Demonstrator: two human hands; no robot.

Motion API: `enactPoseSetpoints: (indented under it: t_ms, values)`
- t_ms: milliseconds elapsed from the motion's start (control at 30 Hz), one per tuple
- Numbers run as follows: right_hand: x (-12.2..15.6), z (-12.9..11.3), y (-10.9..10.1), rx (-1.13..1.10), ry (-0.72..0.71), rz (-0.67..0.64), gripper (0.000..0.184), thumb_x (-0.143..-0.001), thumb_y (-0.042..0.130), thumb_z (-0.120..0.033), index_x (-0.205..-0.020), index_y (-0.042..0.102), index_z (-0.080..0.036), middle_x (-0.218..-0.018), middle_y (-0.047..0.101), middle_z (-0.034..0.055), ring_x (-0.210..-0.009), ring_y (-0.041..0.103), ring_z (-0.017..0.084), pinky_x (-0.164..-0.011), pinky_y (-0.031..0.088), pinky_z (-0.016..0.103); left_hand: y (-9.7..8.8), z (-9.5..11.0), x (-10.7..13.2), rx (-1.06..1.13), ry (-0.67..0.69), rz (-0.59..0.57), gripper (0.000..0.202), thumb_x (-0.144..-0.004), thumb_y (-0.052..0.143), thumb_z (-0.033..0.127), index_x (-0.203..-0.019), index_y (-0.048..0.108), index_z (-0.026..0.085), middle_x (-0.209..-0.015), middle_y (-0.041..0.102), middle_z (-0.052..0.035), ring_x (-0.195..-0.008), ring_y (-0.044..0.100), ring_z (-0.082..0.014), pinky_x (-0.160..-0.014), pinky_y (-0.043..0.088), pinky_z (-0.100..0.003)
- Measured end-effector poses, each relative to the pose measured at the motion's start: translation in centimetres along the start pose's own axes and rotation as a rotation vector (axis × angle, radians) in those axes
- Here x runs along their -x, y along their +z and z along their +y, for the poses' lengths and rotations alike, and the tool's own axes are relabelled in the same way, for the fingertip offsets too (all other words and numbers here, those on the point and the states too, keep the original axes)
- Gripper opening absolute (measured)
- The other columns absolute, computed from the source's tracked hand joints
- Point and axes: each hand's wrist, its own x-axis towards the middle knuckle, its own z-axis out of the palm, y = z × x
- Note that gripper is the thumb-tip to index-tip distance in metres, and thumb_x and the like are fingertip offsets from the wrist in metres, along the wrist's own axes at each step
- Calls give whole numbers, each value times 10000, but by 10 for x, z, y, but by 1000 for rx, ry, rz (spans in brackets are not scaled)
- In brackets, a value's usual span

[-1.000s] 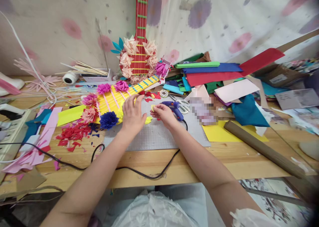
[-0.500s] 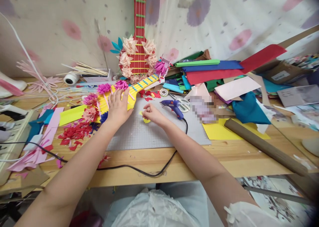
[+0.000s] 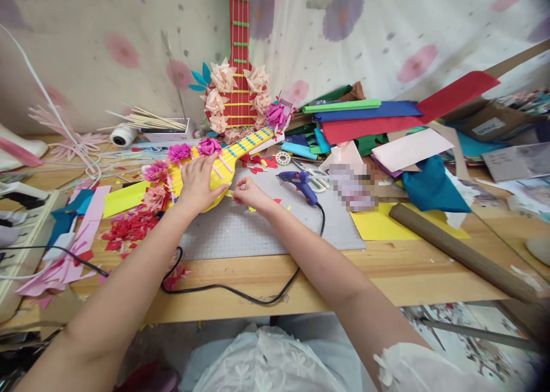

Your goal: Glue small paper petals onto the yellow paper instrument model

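Observation:
A yellow paper guitar (image 3: 221, 165) trimmed with pink and magenta paper flowers lies on the grey cutting mat (image 3: 266, 228). My left hand (image 3: 195, 183) rests flat on the guitar's body, fingers spread. My right hand (image 3: 248, 194) sits just right of it at the guitar's edge, fingers pinched on a small yellow paper piece. A few yellow scraps lie on the mat beside that hand.
A blue glue gun (image 3: 301, 183) lies behind my right hand, its black cord looping over the table's front edge. Scissors (image 3: 315, 177), a red paper guitar (image 3: 236, 65) against the wall, stacked coloured sheets (image 3: 365, 122), a brown cardboard tube (image 3: 459, 254) and red scraps (image 3: 129, 228) surround the mat.
My left hand slid left and up onto the guitar's body. My right hand moved left from near the glue gun to the guitar's edge, with the yellow piece.

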Motion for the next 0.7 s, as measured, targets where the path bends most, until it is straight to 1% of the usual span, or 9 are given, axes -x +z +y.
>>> enactPoseSetpoints:
  t_ms: [167,300,500,700]
  values:
    - [-2,0,3,-31,14,7,336,-687,553,7,-796,322,-211,-442,509,-104,-399,460,61,-445,376,175,0,-1,-1,-15,6,-5,729,-728,600,406,-1359,297,204,-1334,431,-150,-1247,360,-314,-1032,230,-490]
    - [-5,-1,6,-39,35,7,303,-707,519,7,-798,326,-208,-434,523,-93,-392,469,65,-442,376,175,0,-2,-1,-21,3,-11,731,-725,606,401,-1356,296,206,-1336,430,-149,-1248,360,-313,-1030,235,-490]
    - [-3,-5,9,-36,27,-6,258,-712,513,-17,-828,358,-186,-436,530,-87,-405,494,71,-451,392,177,-1,-2,-1,3,-3,-13,717,-725,609,390,-1349,303,214,-1334,432,-145,-1250,361,-312,-1038,228,-490]
    - [0,-5,7,-78,41,-42,251,-740,527,-44,-839,352,-193,-479,560,-72,-424,523,74,-464,413,176,-1,-3,-1,-3,11,1,700,-732,598,386,-1346,313,208,-1324,447,-146,-1241,370,-304,-1032,235,-490]
